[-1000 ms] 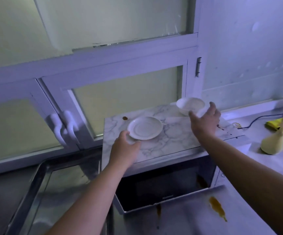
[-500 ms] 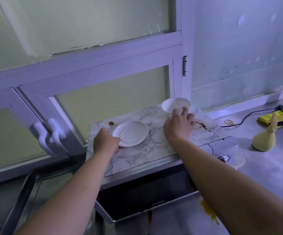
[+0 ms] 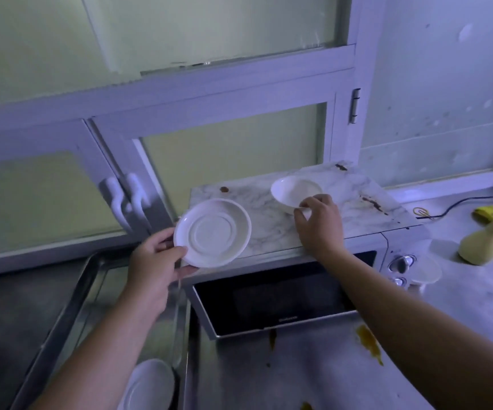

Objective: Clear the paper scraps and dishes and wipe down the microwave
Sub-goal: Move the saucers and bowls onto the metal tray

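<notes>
My left hand (image 3: pixel 153 261) grips a white saucer (image 3: pixel 212 232) by its near-left rim and holds it tilted, lifted off the front left corner of the microwave (image 3: pixel 283 294). My right hand (image 3: pixel 319 223) pinches the near rim of a small white bowl (image 3: pixel 295 192), which is tipped up over the marbled top of the microwave (image 3: pixel 269 232). Brown stains mark that top at the back left (image 3: pixel 224 189) and the right (image 3: pixel 372 204). The microwave door is dark.
A steel sink (image 3: pixel 91 306) lies at lower left with a white dish (image 3: pixel 147 386) in it. On the counter: orange spills (image 3: pixel 368 344), a white dish (image 3: pixel 427 269) beside the microwave knobs, a yellowish cloth (image 3: pixel 482 247), a yellow item and black cable (image 3: pixel 461 202). Windows stand behind.
Both dishes have come up off the microwave top: the saucer moved toward the left front corner in my left hand, and my right hand closed on the bowl's rim and tipped it.
</notes>
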Motion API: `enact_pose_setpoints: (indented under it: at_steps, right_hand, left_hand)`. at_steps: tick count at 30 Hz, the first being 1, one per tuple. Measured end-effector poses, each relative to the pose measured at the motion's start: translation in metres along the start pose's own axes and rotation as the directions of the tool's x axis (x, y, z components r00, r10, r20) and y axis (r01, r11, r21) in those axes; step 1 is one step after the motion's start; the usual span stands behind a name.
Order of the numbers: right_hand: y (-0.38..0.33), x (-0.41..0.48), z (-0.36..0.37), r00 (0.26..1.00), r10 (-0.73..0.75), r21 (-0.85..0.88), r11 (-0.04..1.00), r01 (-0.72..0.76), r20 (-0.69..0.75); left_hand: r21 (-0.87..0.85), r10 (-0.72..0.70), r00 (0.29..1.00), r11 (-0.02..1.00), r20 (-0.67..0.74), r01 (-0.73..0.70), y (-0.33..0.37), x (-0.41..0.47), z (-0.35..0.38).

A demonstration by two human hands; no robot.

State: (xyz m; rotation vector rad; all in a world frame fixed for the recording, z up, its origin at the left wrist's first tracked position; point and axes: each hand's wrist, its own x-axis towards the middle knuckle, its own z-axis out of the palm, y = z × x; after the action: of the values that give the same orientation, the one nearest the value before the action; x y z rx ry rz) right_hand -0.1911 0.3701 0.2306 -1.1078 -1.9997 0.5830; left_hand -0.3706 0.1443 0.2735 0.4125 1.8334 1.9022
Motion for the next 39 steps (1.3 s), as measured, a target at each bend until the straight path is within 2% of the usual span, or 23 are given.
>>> enact_pose_setpoints:
  at_steps: [6,11,14,19,22,26,30,34,36,37,38,39]
  right_hand:
    - [-0.030,-0.090,0.011,0.987,-0.155,0.095,0.984,0.150,0.049]
    - [-0.082,-0.166,0.023,0.989,-0.146,0.220,0.966,0.135,0.035]
    - [-0.110,-0.223,0.038,0.987,-0.127,0.291,0.952,0.094,0.095]
    - [-0.134,-0.318,0.074,0.973,0.009,0.230,0.971,-0.064,0.232]
    - [-0.139,-0.367,0.091,0.954,0.115,0.198,0.965,-0.174,0.276]
    - [-0.136,-0.415,0.090,0.945,0.245,0.160,0.946,-0.282,0.215]
    - [-0.135,-0.445,0.080,0.914,0.383,0.180,0.898,-0.402,0.132]
    - [-0.139,-0.463,0.079,0.894,0.432,0.165,0.879,-0.446,0.118]
    - [-0.143,-0.469,0.083,0.894,0.429,0.140,0.885,-0.444,0.126]
    - [-0.145,-0.471,0.085,0.895,0.425,0.120,0.890,-0.440,0.134]
    - [-0.146,-0.473,0.087,0.898,0.416,0.098,0.897,-0.431,0.144]
    - [-0.148,-0.475,0.090,0.900,0.407,0.078,0.903,-0.422,0.156]
  left_hand:
    - [-0.091,-0.082,0.987,0.993,-0.139,0.070,-0.039,-0.082,-0.142]
    - [-0.090,-0.163,0.950,0.985,-0.266,0.144,-0.092,-0.106,-0.232]
    - [-0.064,-0.188,0.939,0.982,-0.289,0.177,-0.124,-0.097,-0.269]
    - [-0.016,-0.266,0.945,0.963,-0.191,0.268,-0.172,-0.076,-0.300]
    - [0.184,-0.223,0.967,0.952,-0.124,0.243,-0.197,-0.056,-0.305]
    - [0.364,-0.180,0.984,0.917,0.015,0.162,-0.214,-0.031,-0.298]
    - [0.512,-0.236,0.967,0.845,0.101,0.153,-0.219,-0.010,-0.286]
    - [0.728,-0.183,0.955,0.684,0.235,-0.049,-0.214,-0.007,-0.283]
    - [0.751,-0.109,0.951,0.642,0.288,-0.154,-0.207,-0.014,-0.284]
    - [0.725,-0.084,0.948,0.666,0.307,-0.176,-0.202,-0.021,-0.285]
    - [0.666,-0.101,0.940,0.730,0.327,-0.154,-0.196,-0.031,-0.285]
    - [0.574,-0.177,0.918,0.817,0.355,-0.064,-0.189,-0.044,-0.285]
